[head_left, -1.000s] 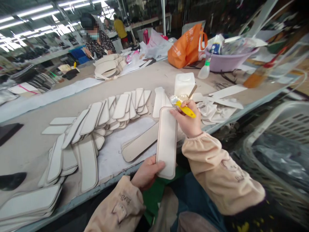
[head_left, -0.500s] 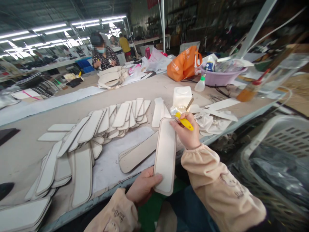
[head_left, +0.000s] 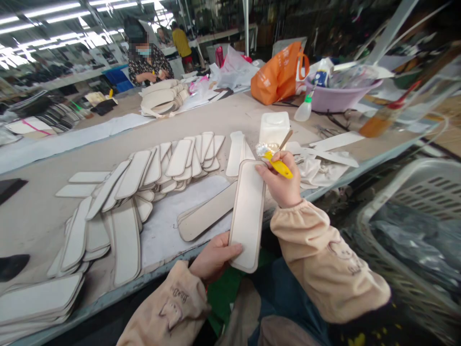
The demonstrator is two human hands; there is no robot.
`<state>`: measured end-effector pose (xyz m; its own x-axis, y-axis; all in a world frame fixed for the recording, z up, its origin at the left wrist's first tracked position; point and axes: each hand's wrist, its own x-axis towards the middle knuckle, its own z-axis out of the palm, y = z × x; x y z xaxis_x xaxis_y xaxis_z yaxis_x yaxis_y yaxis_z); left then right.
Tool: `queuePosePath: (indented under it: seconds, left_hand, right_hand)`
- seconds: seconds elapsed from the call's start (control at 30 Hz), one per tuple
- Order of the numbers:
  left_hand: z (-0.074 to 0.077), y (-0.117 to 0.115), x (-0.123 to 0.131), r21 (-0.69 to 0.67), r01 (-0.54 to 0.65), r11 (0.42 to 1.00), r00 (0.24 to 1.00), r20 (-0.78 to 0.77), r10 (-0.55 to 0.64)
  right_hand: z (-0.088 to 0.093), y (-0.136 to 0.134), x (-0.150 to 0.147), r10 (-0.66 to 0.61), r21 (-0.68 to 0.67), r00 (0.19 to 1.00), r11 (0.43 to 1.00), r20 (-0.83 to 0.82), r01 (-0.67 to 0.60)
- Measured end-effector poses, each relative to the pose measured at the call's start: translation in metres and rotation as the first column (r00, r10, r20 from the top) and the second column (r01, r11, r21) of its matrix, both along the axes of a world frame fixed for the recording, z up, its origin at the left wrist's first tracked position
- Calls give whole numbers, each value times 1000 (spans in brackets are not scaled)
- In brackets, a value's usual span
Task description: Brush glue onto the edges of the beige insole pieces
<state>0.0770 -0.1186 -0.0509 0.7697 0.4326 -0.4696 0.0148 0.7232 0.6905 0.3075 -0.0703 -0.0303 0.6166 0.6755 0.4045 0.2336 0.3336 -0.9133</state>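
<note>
A long cream panel with rounded corners and a darker rim stands tilted at the table's front edge. My left hand grips its lower left side, thumb lying on the face. My right hand is closed round a yellow-handled brush, and its fingers also touch the panel's upper right corner. White, clumpy matter is around the brush's head, just in front of a white square container. A thin brown stick leans there. A few similar panels lie left of the held one.
Many cream panels lie in overlapping rows on the left, with another stack at the near left corner. Farther back are an orange bag, a purple basin and a small bottle. A plastic crate stands at right. Across the table sits a co-worker.
The view has tipped slightly downward, so the table, hands and panel appear higher. Both hands keep the same hold on the panel and brush.
</note>
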Motion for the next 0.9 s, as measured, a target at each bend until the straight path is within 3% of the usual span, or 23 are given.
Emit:
queuePosePath:
  seconds: [0.1,0.3,0.5,0.63,0.8,0.9]
  left_hand:
    - [4,1,4,-6,-15,1000,1000,18,16]
    - [6,3,17,69,-189,979,979,-59,194]
    - [7,2,18,59,-191,980,975,-105,196]
    - [7,2,18,63,-213,975,975,-48,216]
    - [8,8,14,204,-359,911,931,9,364]
    - [18,25,3,303,-397,867,905,-28,424]
  right_hand:
    - [2,0,-4,31,43,999,999,-37,-30]
    - [1,0,-16,85,59,995,995,-44,-82]
    - [0,-3,-16,18,-1,1000,1000,-2,-18]
    - [2,-5,-18,-1,-14,1000,1000,5,1]
    - [6,-6,-23,10,-1,998,1000,58,-10]
    - [6,-8,-23,-53,33,983,998,175,48]
